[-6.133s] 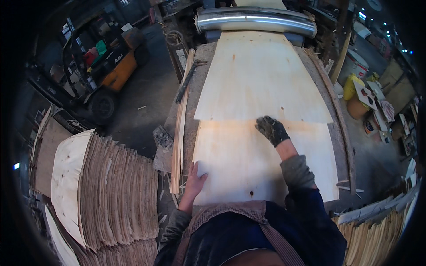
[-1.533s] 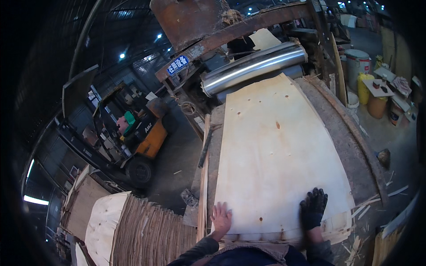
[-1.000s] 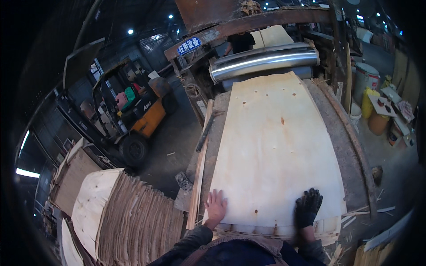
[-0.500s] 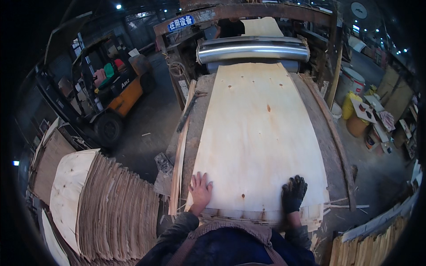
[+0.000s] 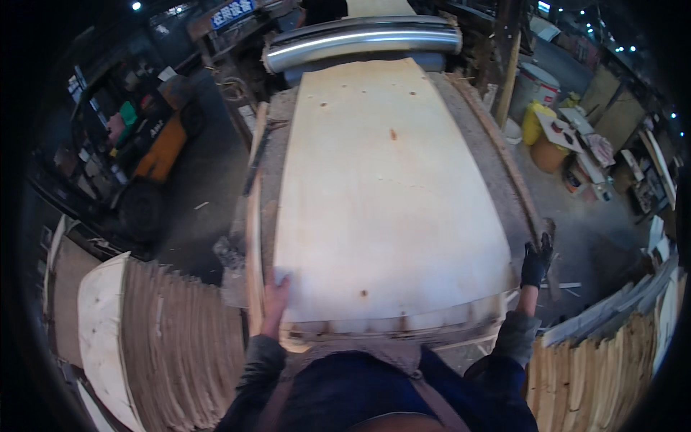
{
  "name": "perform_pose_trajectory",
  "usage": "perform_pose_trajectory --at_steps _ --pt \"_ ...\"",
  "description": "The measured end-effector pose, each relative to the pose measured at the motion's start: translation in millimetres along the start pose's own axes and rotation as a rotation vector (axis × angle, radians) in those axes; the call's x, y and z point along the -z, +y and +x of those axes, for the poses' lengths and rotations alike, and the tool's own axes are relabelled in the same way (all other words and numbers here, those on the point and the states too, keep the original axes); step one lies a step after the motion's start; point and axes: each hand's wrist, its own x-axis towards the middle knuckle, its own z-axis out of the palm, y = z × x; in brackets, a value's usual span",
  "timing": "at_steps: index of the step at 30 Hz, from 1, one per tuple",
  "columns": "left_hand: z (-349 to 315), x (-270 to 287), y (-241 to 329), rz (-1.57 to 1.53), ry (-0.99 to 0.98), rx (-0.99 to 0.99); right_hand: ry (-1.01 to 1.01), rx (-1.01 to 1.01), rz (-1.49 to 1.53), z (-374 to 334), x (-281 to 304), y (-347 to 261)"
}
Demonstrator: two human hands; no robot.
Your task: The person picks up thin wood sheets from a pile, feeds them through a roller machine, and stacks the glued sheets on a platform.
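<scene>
Orange forklift point(image 5: 162, 147) standing off to the left! A veneer stack point(image 5: 183, 317) crowds the table's near-left corner. Along the table point(image 5: 476, 144) runs the pale sheet point(image 5: 389, 187), far end just by the steel roller point(image 5: 363, 45). White drum point(image 5: 534, 90) past the right edge, contents hidden. Bare left hand point(image 5: 276, 299) at the sheet's left edge, grip too blurred to tell; gloved right hand point(image 5: 536, 265), fingers extended, beside the near-right corner.

L fingers point(image 5: 283, 282) blurry — grip on sheet point(image 5: 389, 201) unclear — & co-worker point(image 5: 324, 10) mostly cut off, top edge.
</scene>
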Motion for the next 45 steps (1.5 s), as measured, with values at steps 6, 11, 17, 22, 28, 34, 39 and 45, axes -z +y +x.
perform_pose_trajectory --at_steps 6,11,17,22,28,34,39,45 --pt "-5.7 4.4 6.6 0.120 0.041 -0.057 -0.525 -0.301 -0.684 43.5 11.7 83.2" --pt "-9.7 5.3 20.7 0.195 0.059 -0.058 -0.747 -0.084 -0.682 58.6 -11.0 163.1" --pt "0.4 -25.4 64.5 0.143 0.140 -0.469 -0.480 0.011 -0.034 37.8 63.0 18.8" --pt "-48.6 -87.7 170.4 -0.270 -0.611 -0.415 -0.701 -0.257 0.287 -10.9 146.3 -93.0" --pt "-102.6 -152.8 210.0 -0.519 -1.190 -0.520 -0.719 -0.106 0.165 -132.8 268.4 -162.5" --pt "-155.9 -120.6 319.5 -1.250 -1.275 -0.209 -0.492 0.182 0.452 -201.5 236.1 -162.5" --pt "-101.4 -112.9 365.4 -1.480 -1.128 -0.196 -0.497 0.212 0.426 -179.1 170.2 -202.6" --pt "22.4 -113.2 420.2 -1.430 -1.054 -0.211 -1.111 -0.143 1.193 -125.9 78.2 -230.6"
